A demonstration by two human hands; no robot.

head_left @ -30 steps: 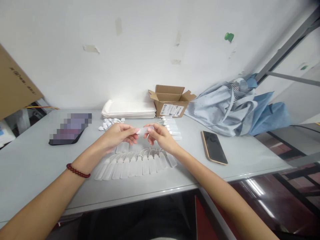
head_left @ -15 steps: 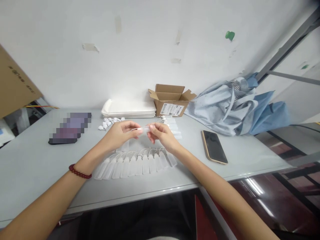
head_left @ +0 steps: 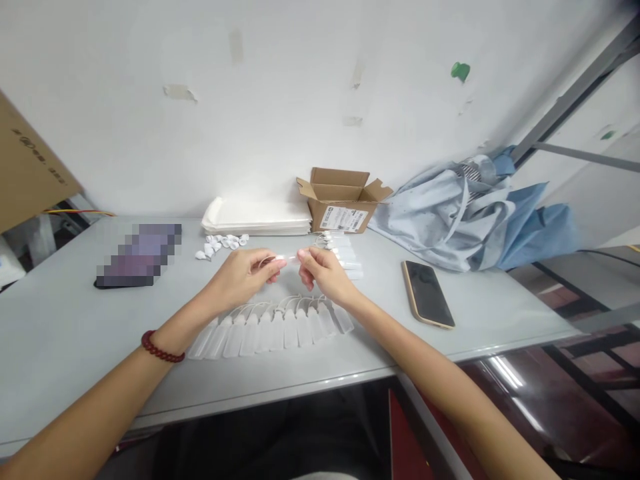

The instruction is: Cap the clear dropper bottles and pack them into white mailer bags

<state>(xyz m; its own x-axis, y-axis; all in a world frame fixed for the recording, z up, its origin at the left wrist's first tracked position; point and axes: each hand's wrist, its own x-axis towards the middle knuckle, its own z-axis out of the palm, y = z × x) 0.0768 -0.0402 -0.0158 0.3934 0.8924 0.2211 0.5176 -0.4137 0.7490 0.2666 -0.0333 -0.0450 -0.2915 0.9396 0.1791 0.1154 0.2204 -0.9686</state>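
Note:
My left hand (head_left: 249,275) is closed in a pinch on the white end of a small translucent plastic tube with a cord loop (head_left: 281,257). My right hand (head_left: 324,272) pinches its other end, so the piece spans between both sets of fingertips above the table. Below the hands, several similar translucent tubes (head_left: 277,332) with white cord loops lie side by side in a fanned row. More of them (head_left: 353,265) lie behind my right hand, partly hidden by it. Beyond my left hand sits a group of small white pieces (head_left: 215,245).
White flat packets (head_left: 257,219) are stacked against the wall, beside an open cardboard box (head_left: 345,217). A blue cloth bag (head_left: 445,217) lies to the right, with a phone (head_left: 429,295) nearer. A pixelated dark object (head_left: 143,257) is on the left of the grey table (head_left: 65,320).
The fingertips have shifted slightly on the held tube, and less of it shows between them now. My left hand sits a touch lower. Things on the table are unmoved.

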